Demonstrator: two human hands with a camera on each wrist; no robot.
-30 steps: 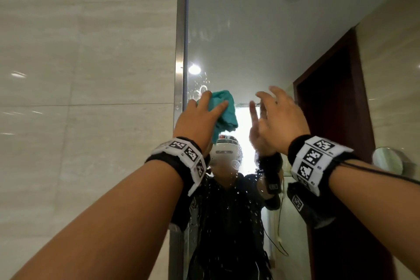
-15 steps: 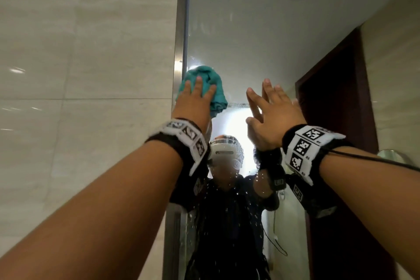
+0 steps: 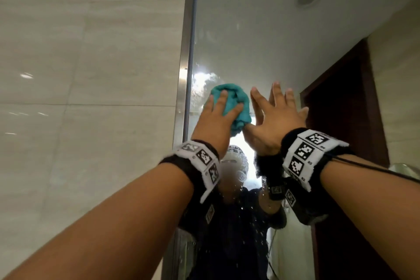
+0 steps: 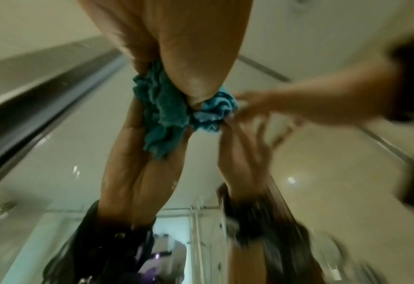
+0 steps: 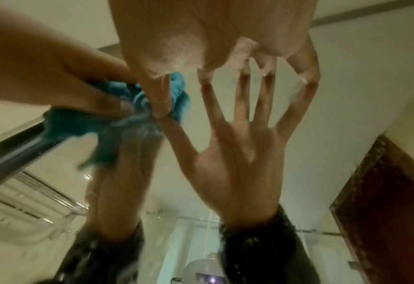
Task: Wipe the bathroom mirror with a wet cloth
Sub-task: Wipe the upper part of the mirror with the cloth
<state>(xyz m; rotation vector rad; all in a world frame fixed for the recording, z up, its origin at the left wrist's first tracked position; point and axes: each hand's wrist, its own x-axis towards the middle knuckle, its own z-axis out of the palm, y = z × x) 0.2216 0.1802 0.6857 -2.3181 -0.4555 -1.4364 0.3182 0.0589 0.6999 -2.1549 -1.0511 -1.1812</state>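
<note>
A person's left hand [image 3: 218,120] pressed a bunched teal cloth [image 3: 239,102] against the bathroom mirror [image 3: 261,36], fingers curled over it, close to the mirror's left metal edge [image 3: 188,57]. The right hand [image 3: 278,125], fingers spread, rested its fingertips on the glass just right of the cloth. That bare hand risked leaving fresh prints on the wet glass. Droplets [image 3: 256,209] lower down could dry into streaks, and the sodden wad could slip from the grip.

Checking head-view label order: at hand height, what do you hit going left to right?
Tiled wall → metal mirror frame → left hand holding the teal cloth → right hand, fingers spread → reflected dark wooden door.
</note>
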